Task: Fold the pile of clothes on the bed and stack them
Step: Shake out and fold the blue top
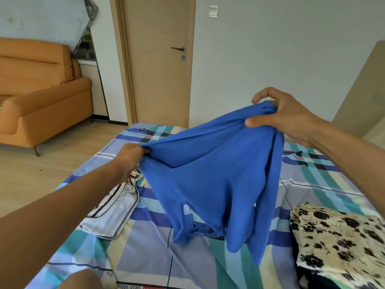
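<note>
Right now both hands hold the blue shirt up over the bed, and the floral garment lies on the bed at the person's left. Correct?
One thing is off: the head view shows the floral garment lying on the bed at the person's right, not the left. The rest stands: the left hand and the right hand both grip the blue shirt, held up over the bed.

On the bed (145,253), a loose garment (116,207) lies left, a folded stack (341,236) right; a shirt (218,180) hangs above between them.

The left hand (130,159) and right hand (287,118) are showing bare, and the left arm (52,215) and right arm (350,149) are showing bare too
</note>
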The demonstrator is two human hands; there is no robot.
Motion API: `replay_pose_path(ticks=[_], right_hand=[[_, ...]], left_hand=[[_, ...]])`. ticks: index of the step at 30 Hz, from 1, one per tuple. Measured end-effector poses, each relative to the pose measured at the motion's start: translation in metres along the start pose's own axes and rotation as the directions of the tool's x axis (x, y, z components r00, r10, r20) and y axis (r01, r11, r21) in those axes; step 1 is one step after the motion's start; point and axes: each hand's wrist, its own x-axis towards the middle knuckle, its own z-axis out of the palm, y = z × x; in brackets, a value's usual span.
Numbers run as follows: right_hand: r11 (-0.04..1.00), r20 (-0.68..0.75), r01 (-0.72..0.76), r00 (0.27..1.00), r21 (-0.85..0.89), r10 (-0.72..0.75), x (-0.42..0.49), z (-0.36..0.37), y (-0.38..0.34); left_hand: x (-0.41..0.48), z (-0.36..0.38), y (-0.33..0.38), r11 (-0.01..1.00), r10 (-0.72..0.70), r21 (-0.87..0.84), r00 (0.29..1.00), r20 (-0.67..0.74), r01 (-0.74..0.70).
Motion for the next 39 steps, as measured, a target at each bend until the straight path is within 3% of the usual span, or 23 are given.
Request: replay_pose_path(ticks=[3, 7, 9, 12, 16, 19, 22, 26, 28, 30, 31, 32, 33, 35, 36, 39], right_hand=[[0.89, -0.065, 0.043, 0.995, -0.454, -0.081, -0.005, 0.008, 0.016], [0.739, -0.202, -0.055, 0.973, -0.671, -0.111, -0.009, 0.026, 0.039], [0.733, -0.281, -0.124, 0.955, -0.668, -0.095, -0.01, 0.03, 0.048], [0.818, -0.379, -0.194, 0.925, -0.542, -0.032, -0.01, 0.031, 0.061], [0.86, -0.402, -0.22, 0.916, -0.461, 0.019, -0.009, 0.036, 0.077], [0.891, -0.418, -0.161, 0.908, -0.425, -0.035, -0.012, 0.036, 0.084], [0.814, -0.414, -0.1, 0.892, -0.573, -0.182, -0.019, 0.028, 0.088], [0.604, -0.352, -0.157, 0.91, -0.781, -0.219, -0.024, 0.018, 0.08], [0.464, -0.277, -0.164, 0.943, -0.871, -0.187, -0.024, 0.016, 0.074], [0.319, -0.201, -0.149, 0.97, -0.936, -0.137, -0.022, 0.016, 0.07], [0.297, -0.174, -0.138, 0.98, -0.945, -0.099, -0.021, 0.016, 0.07], [0.337, -0.168, -0.142, 0.985, -0.931, -0.05, -0.02, 0.016, 0.072], [0.461, -0.185, -0.168, 0.983, -0.871, 0.009, -0.019, 0.015, 0.074], [0.808, -0.263, -0.268, 0.954, -0.525, 0.146, -0.015, 0.012, 0.077], [0.904, -0.304, -0.302, 0.93, -0.303, 0.209, -0.014, 0.011, 0.076], [0.933, -0.359, -0.341, 0.861, 0.118, 0.36, -0.014, 0.011, 0.068]], left_hand=[[-0.005, 0.007, 0.017, 0.995, 0.018, -0.097, 1.0, 0.014, -0.017], [-0.016, 0.016, 0.05, 0.989, 0.145, -0.016, 0.989, -0.005, -0.146], [-0.024, 0.018, 0.068, 0.94, 0.326, 0.094, 0.945, 0.041, -0.328], [-0.034, 0.016, 0.096, 0.792, 0.532, 0.271, 0.836, 0.132, -0.547], [-0.04, 0.019, 0.125, 0.586, 0.682, 0.437, 0.706, 0.189, -0.683], [-0.048, 0.016, 0.14, 0.402, 0.741, 0.541, 0.609, 0.282, -0.739], [-0.045, 0.004, 0.143, 0.264, 0.719, 0.657, 0.597, 0.354, -0.707], [-0.038, -0.006, 0.134, 0.196, 0.687, 0.707, 0.61, 0.396, -0.68], [-0.03, -0.007, 0.126, 0.24, 0.683, 0.701, 0.63, 0.37, -0.671], [-0.022, -0.006, 0.117, 0.365, 0.639, 0.702, 0.713, 0.289, -0.612], [-0.019, -0.004, 0.111, 0.458, 0.592, 0.689, 0.771, 0.235, -0.562], [-0.018, -0.002, 0.106, 0.565, 0.526, 0.648, 0.828, 0.193, -0.51], [-0.018, 0.002, 0.101, 0.679, 0.447, 0.577, 0.879, 0.167, -0.454], [-0.018, 0.009, 0.092, 0.843, 0.31, 0.407, 0.936, 0.168, -0.352], [-0.019, 0.011, 0.09, 0.88, 0.28, 0.347, 0.945, 0.17, -0.323], [-0.028, 0.017, 0.09, 0.941, 0.241, 0.199, 0.955, 0.176, -0.274]])
